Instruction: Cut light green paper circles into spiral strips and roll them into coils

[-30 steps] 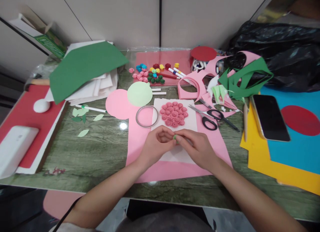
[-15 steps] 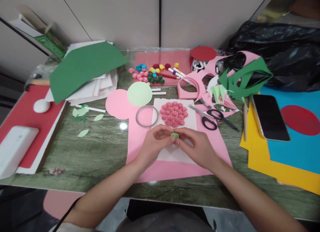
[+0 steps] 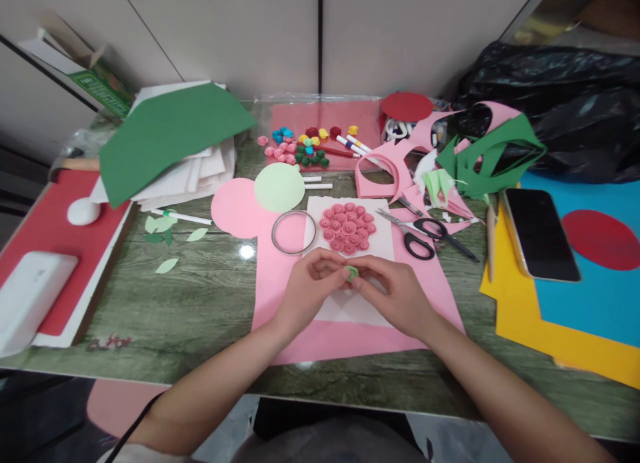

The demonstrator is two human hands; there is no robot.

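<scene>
While my left hand and right hand pinched one green coil between them, clustered pink rosettes lay just to its far side.

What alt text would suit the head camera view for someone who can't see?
Two hands hold a small green piece over a white sheet, near a cluster of pink paper rolls. Scissors lie to the right, a ring to the left.
</scene>
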